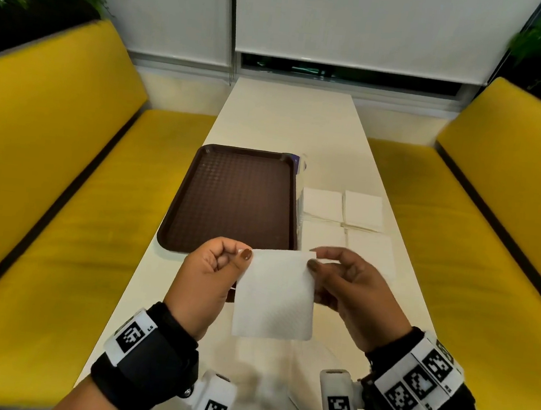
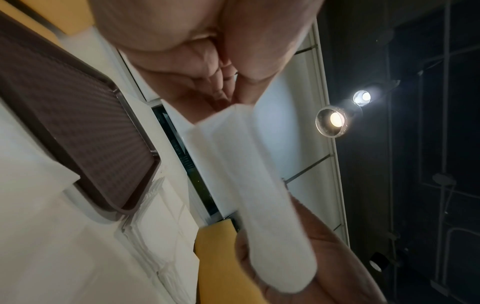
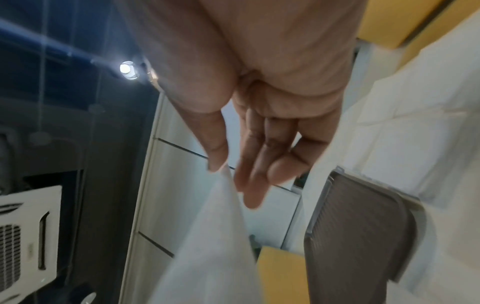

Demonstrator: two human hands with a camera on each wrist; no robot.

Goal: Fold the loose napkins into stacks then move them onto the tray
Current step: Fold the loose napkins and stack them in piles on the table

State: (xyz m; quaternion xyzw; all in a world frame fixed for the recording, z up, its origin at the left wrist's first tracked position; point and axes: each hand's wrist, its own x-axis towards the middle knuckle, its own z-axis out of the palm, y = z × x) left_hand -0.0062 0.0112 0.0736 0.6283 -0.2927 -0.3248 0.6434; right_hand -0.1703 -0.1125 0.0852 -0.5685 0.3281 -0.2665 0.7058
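A white napkin (image 1: 275, 293) hangs in the air above the near part of the table, folded over at its top edge. My left hand (image 1: 219, 266) pinches its top left corner between thumb and fingers. My right hand (image 1: 338, 278) pinches the top right corner. The left wrist view shows the napkin (image 2: 249, 185) edge-on, the right wrist view shows the napkin (image 3: 213, 236) under my thumb. The brown tray (image 1: 233, 201) lies beyond my hands with nothing on it. Folded napkin stacks (image 1: 345, 212) sit right of the tray.
More loose white napkins (image 1: 278, 372) lie on the white table (image 1: 288, 120) below my hands. Yellow bench seats (image 1: 48, 181) run along both sides of the narrow table. A window blind hangs at the far end.
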